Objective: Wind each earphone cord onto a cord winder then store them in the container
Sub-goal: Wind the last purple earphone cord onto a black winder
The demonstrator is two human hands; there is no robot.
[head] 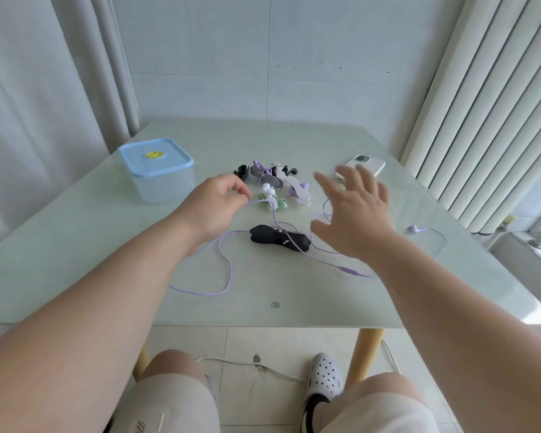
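Left hand [216,204] pinches the thin lilac earphone cord [230,273], which sprawls loose across the pale glass surface [107,260], right hand [353,214] fingers spread wide and empty; risk: a pull drags the black clip-shaped cord winder [280,239] the cord crosses.

Lilac earphone cord [230,271], black cord winder [278,239], clear container [161,184] with pale-blue lid [132,156], pale green table [107,245].

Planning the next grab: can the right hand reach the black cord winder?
Probably yes. The right hand hovers open just beside the black cord winder, with only loose purple cord between them.
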